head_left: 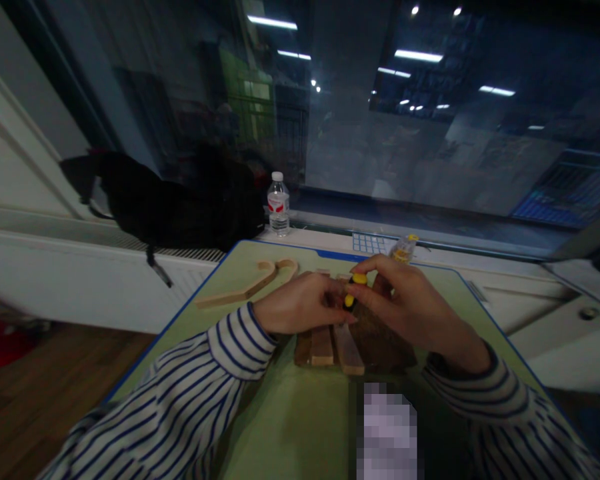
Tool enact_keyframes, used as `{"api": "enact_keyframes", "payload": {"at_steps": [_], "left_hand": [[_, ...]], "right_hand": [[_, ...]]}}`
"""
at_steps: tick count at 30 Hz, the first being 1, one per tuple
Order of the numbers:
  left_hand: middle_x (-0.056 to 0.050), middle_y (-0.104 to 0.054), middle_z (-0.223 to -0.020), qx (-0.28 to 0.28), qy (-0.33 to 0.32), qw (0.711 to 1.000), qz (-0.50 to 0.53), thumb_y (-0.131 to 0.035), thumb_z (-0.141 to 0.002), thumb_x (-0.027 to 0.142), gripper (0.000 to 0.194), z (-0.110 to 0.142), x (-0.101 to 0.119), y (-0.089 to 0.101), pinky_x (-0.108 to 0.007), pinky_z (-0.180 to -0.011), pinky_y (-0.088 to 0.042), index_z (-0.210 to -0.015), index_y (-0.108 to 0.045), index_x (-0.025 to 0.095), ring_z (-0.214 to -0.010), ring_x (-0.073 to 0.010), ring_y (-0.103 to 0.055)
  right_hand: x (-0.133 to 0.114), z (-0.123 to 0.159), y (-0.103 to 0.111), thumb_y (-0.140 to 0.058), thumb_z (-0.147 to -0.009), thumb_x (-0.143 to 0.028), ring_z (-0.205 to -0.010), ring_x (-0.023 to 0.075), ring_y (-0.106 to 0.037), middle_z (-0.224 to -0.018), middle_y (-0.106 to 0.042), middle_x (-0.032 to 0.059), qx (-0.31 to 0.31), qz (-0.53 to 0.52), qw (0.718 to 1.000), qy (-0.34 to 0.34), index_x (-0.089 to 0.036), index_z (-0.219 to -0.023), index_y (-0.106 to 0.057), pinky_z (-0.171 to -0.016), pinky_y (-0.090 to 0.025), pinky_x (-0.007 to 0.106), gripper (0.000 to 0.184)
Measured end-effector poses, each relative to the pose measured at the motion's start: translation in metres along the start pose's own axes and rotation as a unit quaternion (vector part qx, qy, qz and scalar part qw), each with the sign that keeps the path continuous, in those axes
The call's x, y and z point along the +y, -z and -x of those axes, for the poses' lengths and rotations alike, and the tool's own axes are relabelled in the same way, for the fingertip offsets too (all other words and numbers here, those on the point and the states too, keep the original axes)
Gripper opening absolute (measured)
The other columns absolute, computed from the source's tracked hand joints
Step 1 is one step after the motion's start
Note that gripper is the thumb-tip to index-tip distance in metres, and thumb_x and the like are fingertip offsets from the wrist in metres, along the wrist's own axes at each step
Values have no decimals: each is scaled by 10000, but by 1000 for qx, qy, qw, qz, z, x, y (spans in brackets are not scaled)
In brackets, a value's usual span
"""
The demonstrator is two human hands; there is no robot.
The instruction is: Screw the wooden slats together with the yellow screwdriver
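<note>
My right hand [405, 303] pinches a stubby yellow-and-black tool, which looks like a short screwdriver [360, 279], between thumb and fingers. It stands tilted over the wooden pieces. My left hand [305, 303] is curled close beside the tool's lower end, above the wooden strips; what lies between its fingers is hidden. Under the hands, a left wooden strip [323, 347] and a right wooden strip [349, 350] rest on a brown sheet or board [385, 343]. The tool's tip is out of sight behind my fingers.
A curved wooden piece [253, 287] lies on the green table [275, 413] at left. Beyond the table stand a water bottle [279, 207], a clear yellow-capped container [404, 248] and a black bag [180, 200] on the sill. A large window [355, 153] rises behind.
</note>
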State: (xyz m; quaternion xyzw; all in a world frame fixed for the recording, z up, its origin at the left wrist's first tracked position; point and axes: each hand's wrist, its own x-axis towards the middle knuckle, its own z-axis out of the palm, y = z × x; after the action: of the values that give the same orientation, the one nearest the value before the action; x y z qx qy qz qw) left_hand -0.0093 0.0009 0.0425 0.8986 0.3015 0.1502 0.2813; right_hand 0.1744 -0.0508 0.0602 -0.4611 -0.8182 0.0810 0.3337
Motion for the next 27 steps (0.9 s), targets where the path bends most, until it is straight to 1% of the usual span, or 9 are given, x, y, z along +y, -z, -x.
{"api": "enact_keyframes", "payload": {"at_steps": [4,9,11,13,15,19,22,24,27], "left_hand": [[3,-652,-740,4,11,1000,6,-618,-798,382,249,0,-1,-1,-225,-593,-353,-888,-698,164,-669,-123,-566],[22,-629,-676,13,-1,1000,8,-621,-805,376,219,0,-7,-3,-226,-580,-334,-807,-669,162,-623,-110,-547],[26,-623,-658,24,-5,1000,1,-620,-806,392,234,0,-9,-3,-229,-569,-323,-769,-653,164,-603,-106,-537],[27,-623,-654,30,-5,1000,-4,-624,-803,396,239,0,-9,-4,-231,-567,-321,-744,-643,165,-596,-105,-536],[25,-627,-659,29,-3,1000,-4,-628,-798,400,243,1,-8,-4,-232,-571,-327,-737,-641,165,-596,-104,-539],[14,-624,-659,29,8,1000,-9,-625,-778,471,317,1,-5,-3,-235,-555,-327,-738,-653,158,-595,-112,-538],[12,-615,-657,24,6,1000,-2,-617,-785,461,311,0,-5,-3,-232,-549,-329,-758,-664,155,-597,-113,-534],[14,-610,-649,14,1,1000,3,-606,-801,437,293,0,-7,-3,-226,-544,-328,-767,-669,153,-591,-109,-527],[10,-611,-650,-4,-3,1000,7,-572,-832,403,286,0,-7,-3,-219,-540,-330,-790,-681,143,-594,-106,-525]], "right_hand": [[0,-1,0,-576,-869,-358,-480,56,-497,-785,-644,-25,-3,2,1000,-7,-212,-966,-587,-458,-371,201,175],[-2,0,3,-547,-883,-318,-542,75,-562,-967,-689,22,-18,-1,1000,-15,-211,-1177,-550,-485,-433,208,313],[-1,1,5,-520,-892,-271,-690,107,-630,-1027,-695,30,-19,13,1000,-4,-216,-1185,-567,-587,-484,224,302],[-1,1,6,-504,-891,-235,-879,142,-646,-1090,-690,32,-18,27,999,13,-219,-1158,-598,-705,-503,249,284],[0,1,6,-497,-890,-223,-950,153,-637,-1115,-686,32,-21,29,999,19,-220,-1141,-613,-745,-505,259,277],[-1,0,6,-494,-898,-248,-905,150,-646,-1074,-696,33,-24,21,999,23,-223,-1121,-619,-740,-511,264,257],[-2,0,6,-509,-897,-262,-908,157,-643,-1048,-696,38,-23,16,999,29,-219,-1096,-617,-751,-502,270,231],[-2,0,6,-518,-897,-273,-852,152,-644,-1001,-698,35,-23,14,999,29,-220,-1071,-617,-706,-495,260,208],[-1,-1,6,-545,-888,-291,-703,124,-616,-904,-688,18,-24,15,999,23,-224,-1023,-620,-607,-460,236,168]]}}
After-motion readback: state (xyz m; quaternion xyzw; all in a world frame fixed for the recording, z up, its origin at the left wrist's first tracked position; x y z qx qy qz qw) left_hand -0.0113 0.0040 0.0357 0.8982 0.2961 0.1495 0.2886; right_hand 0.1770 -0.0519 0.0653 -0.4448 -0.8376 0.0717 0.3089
